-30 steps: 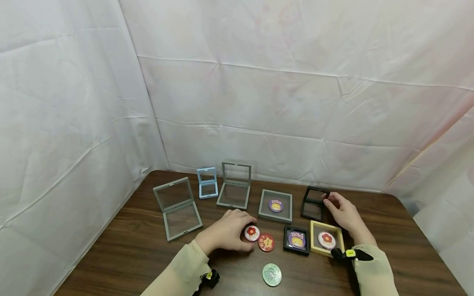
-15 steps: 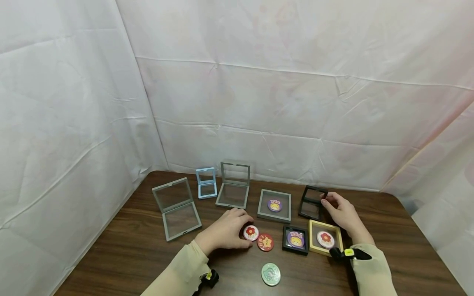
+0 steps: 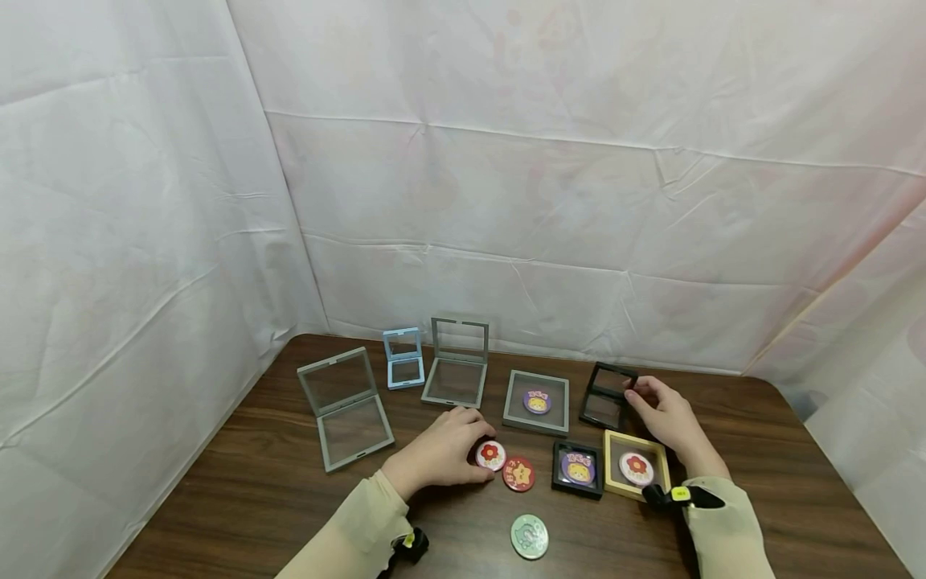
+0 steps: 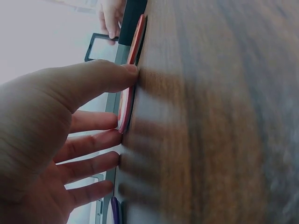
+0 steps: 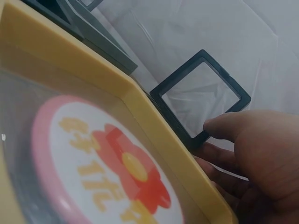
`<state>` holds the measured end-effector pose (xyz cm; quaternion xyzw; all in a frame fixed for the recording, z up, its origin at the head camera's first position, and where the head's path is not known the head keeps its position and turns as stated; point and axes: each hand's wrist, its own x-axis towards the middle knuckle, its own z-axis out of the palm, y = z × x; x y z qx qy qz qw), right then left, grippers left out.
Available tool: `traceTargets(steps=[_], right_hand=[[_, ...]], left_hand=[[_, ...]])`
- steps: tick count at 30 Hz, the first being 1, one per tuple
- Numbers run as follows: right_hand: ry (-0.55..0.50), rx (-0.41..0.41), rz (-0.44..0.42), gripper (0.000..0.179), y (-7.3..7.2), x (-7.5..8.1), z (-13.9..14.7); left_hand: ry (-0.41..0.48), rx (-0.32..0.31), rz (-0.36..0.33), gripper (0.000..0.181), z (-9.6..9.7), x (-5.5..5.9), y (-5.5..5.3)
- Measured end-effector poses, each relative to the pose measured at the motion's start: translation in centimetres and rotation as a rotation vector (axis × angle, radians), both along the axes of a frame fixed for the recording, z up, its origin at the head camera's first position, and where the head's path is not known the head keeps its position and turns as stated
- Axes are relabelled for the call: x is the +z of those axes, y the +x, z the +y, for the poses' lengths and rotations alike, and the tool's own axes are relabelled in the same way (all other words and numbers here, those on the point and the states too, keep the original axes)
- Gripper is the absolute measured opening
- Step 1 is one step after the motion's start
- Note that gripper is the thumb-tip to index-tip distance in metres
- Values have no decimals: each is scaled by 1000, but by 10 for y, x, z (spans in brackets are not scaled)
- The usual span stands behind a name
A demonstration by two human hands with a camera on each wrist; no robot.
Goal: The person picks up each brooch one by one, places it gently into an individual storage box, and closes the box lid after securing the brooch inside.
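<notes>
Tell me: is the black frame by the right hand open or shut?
The black frame is open: its lid stands angled up from its base; fingers of the right hand pinch the lid's edge.

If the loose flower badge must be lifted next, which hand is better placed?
Probably the left hand: it holds the loose flower badge by its edge. The right hand, farther away, grips the open black frame.
</notes>
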<state>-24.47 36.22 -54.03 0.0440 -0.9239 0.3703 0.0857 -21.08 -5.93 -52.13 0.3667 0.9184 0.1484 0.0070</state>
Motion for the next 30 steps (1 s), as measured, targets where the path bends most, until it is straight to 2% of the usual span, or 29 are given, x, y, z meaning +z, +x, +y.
traceTargets(steps=[13,22,30], right_hand=[[-12,3,-31,33,-2,-4,1],[-14,-2,-35,35,-1,-5,1],[-15,5,-43,35,-2,-3,-1]], left_hand=[[23,-9,-15,40,1,1,1],[24,-5,-18,42,1,1,0],[22,-5,-12,42,-1,-3,-3]])
